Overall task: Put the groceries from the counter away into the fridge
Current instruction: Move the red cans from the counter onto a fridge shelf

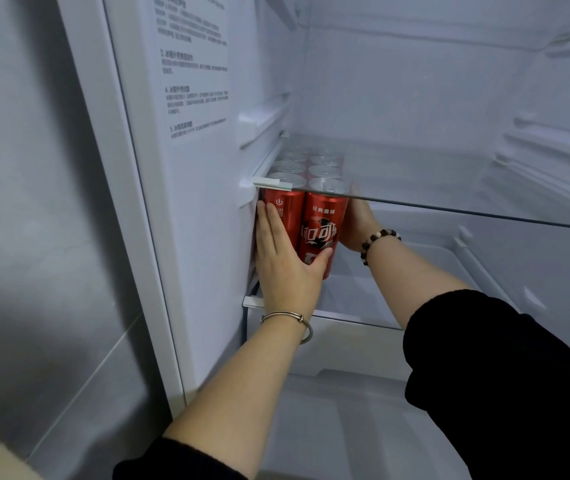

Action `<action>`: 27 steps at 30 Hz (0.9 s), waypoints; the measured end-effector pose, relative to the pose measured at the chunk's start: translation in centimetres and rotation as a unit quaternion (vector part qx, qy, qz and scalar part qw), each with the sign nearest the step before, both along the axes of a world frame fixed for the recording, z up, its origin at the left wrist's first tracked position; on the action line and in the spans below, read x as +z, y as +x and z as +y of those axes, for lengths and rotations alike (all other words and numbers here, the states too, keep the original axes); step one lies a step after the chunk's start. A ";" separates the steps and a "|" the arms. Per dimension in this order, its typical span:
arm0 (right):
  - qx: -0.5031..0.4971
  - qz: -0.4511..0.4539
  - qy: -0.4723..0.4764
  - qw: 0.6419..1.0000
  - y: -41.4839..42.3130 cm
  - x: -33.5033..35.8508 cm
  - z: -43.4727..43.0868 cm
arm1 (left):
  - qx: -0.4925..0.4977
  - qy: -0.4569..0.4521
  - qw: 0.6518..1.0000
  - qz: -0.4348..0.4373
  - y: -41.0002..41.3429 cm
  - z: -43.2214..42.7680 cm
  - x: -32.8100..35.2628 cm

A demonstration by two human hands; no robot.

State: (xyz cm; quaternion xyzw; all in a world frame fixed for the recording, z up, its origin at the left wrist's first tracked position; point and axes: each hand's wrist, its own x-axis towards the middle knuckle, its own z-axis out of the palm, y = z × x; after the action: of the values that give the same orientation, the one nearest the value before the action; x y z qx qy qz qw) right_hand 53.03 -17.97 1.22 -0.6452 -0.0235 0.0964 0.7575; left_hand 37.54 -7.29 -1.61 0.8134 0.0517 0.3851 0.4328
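Under glass shelf (449, 178), red cans (323, 220) labelled 经典美味, left hand (285, 268), right hand (358, 223) flanking

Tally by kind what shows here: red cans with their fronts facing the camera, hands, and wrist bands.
red cans facing the camera: 2 (more tops show behind them, too blurred to count)
hands: 2, the left hand and the right hand
wrist bands: 2, a metal bangle and a bead bracelet
total: 6

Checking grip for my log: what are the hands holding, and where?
Pack of red cans: left hand flat on its front left corner, right hand against its right side.
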 end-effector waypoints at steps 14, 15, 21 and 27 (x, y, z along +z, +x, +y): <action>-0.057 0.008 0.006 0.998 -10.6 -1.4 -1.5 | 0.010 0.046 0.999 0.002 -0.2 0.4 -0.3; -0.065 -0.005 -0.003 0.998 -11.6 -1.4 -1.8 | 0.010 0.058 0.998 -0.003 -0.3 0.4 -0.3; -0.172 -0.106 -0.142 0.969 -16.1 -2.4 -4.3 | -0.022 0.162 0.985 -0.056 -2.0 -0.1 -1.7; -0.289 -0.214 -0.249 0.899 -22.2 -3.9 -7.3 | -0.163 0.267 0.943 -0.115 -4.4 -3.9 -5.0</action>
State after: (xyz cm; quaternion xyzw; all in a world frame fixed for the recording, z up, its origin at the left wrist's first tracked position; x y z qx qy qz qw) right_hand 30.82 -25.29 -2.69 -0.7961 0.0268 -0.2644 0.5437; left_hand 33.09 -11.17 -6.57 0.8467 -0.2367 0.3996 0.2595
